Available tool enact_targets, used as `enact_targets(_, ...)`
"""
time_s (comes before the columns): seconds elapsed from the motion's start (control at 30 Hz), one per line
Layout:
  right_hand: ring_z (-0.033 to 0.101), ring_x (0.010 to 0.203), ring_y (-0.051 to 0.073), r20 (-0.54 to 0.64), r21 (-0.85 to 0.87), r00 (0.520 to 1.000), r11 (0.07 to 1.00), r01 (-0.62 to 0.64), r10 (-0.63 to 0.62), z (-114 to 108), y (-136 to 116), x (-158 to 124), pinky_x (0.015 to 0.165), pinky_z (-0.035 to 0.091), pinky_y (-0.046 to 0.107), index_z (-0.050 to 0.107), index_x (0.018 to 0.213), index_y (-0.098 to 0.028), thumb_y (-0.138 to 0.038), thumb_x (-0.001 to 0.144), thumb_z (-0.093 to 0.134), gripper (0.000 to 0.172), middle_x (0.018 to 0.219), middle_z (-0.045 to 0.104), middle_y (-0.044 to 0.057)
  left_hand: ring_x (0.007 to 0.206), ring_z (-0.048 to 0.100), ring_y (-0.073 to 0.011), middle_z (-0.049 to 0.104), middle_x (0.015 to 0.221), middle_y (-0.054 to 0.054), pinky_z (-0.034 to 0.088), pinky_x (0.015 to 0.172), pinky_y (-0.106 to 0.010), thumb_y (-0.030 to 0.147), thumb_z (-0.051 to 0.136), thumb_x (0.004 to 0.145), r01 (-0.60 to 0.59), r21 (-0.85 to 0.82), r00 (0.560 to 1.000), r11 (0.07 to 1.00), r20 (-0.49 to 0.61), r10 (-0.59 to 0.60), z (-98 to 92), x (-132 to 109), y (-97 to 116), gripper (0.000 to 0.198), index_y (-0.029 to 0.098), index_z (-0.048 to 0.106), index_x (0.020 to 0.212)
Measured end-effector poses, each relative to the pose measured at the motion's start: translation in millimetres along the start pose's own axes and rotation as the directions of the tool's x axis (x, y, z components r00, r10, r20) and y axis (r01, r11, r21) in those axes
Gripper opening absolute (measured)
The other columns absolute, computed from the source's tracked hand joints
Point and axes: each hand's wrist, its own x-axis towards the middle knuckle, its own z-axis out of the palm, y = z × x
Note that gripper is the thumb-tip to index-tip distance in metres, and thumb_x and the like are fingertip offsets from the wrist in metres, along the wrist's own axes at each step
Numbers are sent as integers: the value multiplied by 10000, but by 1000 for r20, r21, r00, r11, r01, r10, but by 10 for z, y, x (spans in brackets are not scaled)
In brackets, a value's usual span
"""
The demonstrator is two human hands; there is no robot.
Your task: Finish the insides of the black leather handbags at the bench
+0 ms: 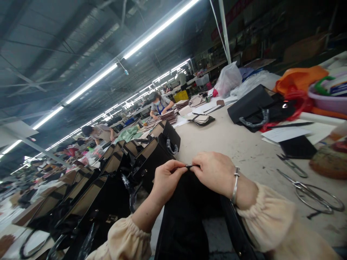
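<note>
Both hands meet near the middle of the view on the top edge of a black bag (187, 216) at the table's near side. My left hand (169, 178) pinches that edge between thumb and forefinger. Close beside it, my right hand (214, 173), with a silver bracelet at the wrist, is closed on the same edge. Only a narrow dark strip shows between the fingertips. A side of the bag with a gold stud hangs under my right forearm; its lower part runs out of view. To the left stand several finished-looking black handbags (114, 195) with tan insides.
Scissors (306, 191) and thread snips (291, 166) lie on the table (214, 137) at right. Behind them are a black bag (252, 108), papers and a purple basin (328, 95). Stacked brown pieces (165, 119) lie farther back, where a masked co-worker (159, 104) sits.
</note>
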Motion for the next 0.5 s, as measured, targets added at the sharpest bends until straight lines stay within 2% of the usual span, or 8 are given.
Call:
enact_targets(0.2, 563, 723, 146, 38, 2, 999, 1000, -14, 14, -19, 1, 1, 555, 322, 258, 654, 754, -260, -368, 844, 424, 270, 810, 639, -3, 702, 588, -132, 665, 726, -8, 446, 670, -235, 334, 558, 772, -12, 97, 998, 995, -65, 19, -28, -12, 34, 197, 161, 645, 735)
enact_targets(0.3, 568, 732, 147, 26, 10, 1000, 1000, -8, 8, -15, 4, -3, 558, 330, 259, 653, 745, -255, -367, 845, 427, 272, 807, 639, -3, 699, 581, -123, 667, 749, -15, 443, 661, -226, 348, 516, 799, 35, 39, 996, 999, -79, -32, -47, -5, 35, 232, 150, 625, 748)
enact_targets(0.4, 570, 743, 146, 20, 14, 1000, 1000, -8, 7, -10, 5, -7, 569, 339, 257, 653, 741, -250, -355, 847, 428, 270, 814, 639, 0, 682, 594, -127, 678, 767, -42, 458, 638, -229, 399, 463, 827, 100, -77, 993, 992, -49, -104, -66, -3, 28, 314, 133, 622, 776)
enact_targets(0.5, 564, 751, 143, 27, 21, 1000, 1000, -13, 13, -10, 3, -6, 586, 344, 251, 654, 754, -254, -355, 849, 424, 268, 832, 639, 1, 723, 614, -150, 689, 781, -46, 475, 665, -241, 407, 512, 799, 66, 2, 998, 998, 8, -66, -82, -5, 38, 310, 134, 658, 820)
